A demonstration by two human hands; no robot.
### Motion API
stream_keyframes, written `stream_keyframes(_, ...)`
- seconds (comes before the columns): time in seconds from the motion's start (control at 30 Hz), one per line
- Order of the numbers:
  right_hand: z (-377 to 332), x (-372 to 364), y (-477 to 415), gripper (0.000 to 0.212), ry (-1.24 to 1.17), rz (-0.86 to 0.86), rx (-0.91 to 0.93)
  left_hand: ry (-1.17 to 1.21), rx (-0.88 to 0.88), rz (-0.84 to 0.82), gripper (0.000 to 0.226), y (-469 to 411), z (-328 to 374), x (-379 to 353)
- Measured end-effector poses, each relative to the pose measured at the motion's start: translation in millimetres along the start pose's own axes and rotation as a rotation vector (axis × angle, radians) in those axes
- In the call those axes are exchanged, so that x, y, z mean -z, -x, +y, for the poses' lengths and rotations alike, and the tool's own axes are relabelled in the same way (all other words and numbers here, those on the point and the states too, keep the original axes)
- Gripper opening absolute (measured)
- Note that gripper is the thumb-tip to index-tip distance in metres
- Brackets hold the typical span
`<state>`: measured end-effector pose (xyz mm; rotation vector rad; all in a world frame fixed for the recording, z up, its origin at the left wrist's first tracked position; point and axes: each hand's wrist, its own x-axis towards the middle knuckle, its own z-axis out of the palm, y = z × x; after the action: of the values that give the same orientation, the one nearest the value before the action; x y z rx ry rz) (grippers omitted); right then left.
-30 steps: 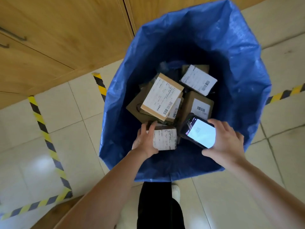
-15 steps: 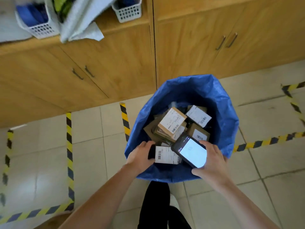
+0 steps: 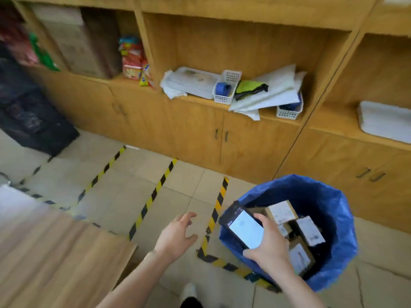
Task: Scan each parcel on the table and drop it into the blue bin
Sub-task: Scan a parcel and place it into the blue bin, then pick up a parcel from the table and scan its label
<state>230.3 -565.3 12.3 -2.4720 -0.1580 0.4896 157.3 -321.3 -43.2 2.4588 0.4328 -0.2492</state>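
Head view, looking forward and down.

Left hand (image 3: pixel 178 236): released, palm down, fingers spread and lightly bent, thumb out to the side. Holds nothing, touches nothing. Hangs above the pale tiled floor (image 3: pixel 111 196), between the light wooden table top (image 3: pixel 55 258) at lower left and the blue bag-lined round bin (image 3: pixel 333 218) at lower right, apart from both.

Right hand (image 3: pixel 269 247): grasping the black handheld scanner with lit white screen (image 3: pixel 243 228). Fingers wrapped round the far long edge, thumb on the near edge, screen facing up. Scanner tilted, held over the near left rim of the bin.

Brown cardboard parcels with white labels (image 3: pixel 309 230): several, piled inside the bin, tilted and leaning on one another, labels mostly upward. Print too blurred to read.

Bin standing on the floor, just in front of the yellow wooden cabinet with shelves (image 3: pixel 195 134). Yellow-and-black striped floor tape (image 3: pixel 151 201) running between the table top and the bin. White plastic mesh baskets (image 3: pixel 226 90) and white foam sheets (image 3: pixel 273 92) on the open shelf. Black bulky bag (image 3: pixel 29 107) at far left, blurred.
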Motion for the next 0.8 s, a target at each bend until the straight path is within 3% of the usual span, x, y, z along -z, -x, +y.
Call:
stream_keyframes(0.37,-202,-135,59,0.093,0.221,-0.349,0.396,0.167,0.364,0.443,0.058,193,-185,123)
stream_keyframes(0.8,-386,-371,238,0.096,0.27,-0.7,0.728,0.179,0.804,0.873,0.058,471,-398,185)
